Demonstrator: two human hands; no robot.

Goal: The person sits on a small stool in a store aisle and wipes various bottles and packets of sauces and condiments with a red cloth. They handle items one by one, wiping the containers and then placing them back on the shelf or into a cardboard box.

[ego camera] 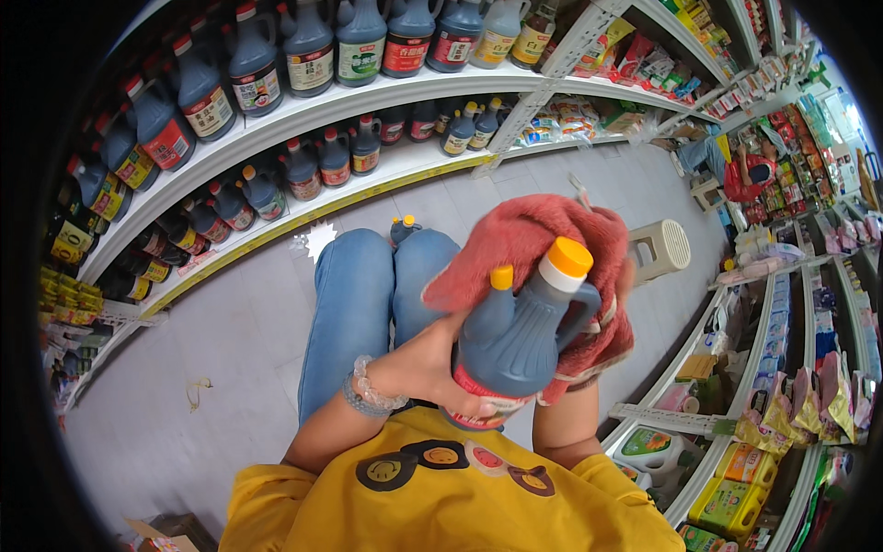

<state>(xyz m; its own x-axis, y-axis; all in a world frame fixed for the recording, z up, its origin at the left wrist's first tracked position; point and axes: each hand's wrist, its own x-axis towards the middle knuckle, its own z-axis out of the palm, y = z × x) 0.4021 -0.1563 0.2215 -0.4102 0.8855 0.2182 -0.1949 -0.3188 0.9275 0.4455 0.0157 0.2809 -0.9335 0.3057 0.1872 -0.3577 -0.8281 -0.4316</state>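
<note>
My left hand, with beaded bracelets at the wrist, grips the lower part of a dark plastic sauce jug. The jug is tilted and has a large yellow cap, a smaller yellow-capped spout, a side handle and a red label. A red cloth drapes behind and over the far side of the jug. My right hand is mostly hidden behind the cloth at the jug's handle side; its fingers cannot be made out clearly. Another yellow-capped jug stands on the floor just beyond my knees.
Long white shelves with bottles of sauce and vinegar curve ahead and to the left. A beige plastic stool stands on the right. Shelves with packaged goods line the right side. Another person sits farther off. An open carton lies at lower left.
</note>
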